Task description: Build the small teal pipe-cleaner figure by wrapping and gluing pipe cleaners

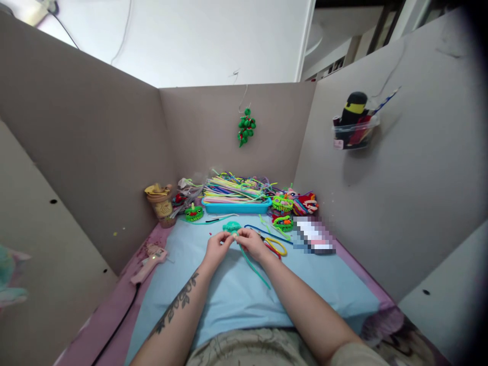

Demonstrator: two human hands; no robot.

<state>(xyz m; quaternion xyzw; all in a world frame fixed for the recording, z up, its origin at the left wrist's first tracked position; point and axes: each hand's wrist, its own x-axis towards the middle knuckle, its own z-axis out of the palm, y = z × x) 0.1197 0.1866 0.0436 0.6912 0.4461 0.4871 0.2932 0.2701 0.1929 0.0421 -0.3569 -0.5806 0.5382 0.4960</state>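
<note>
Teal chenille, bunched into a small fuzzy piece (232, 226), sits at my fingertips over the middle of the light-blue cloth (229, 300), on the near side of the blue tray (236, 208) of pipe cleaners. My left hand (218, 246) pinches at its near edge, thumb and forefinger closed; my right hand (250, 243) pinches right beside it, the fingertips nearly meeting. A teal strand (256, 269) trails from under my grip toward me; whether it joins the piece I cannot tell, my fingers hide that. I judge this to be a shaping or twisting step. The next move calls for a steady left pinch while the right guides the strand, clear of the scissors (281, 246) just beyond my right hand.
</note>
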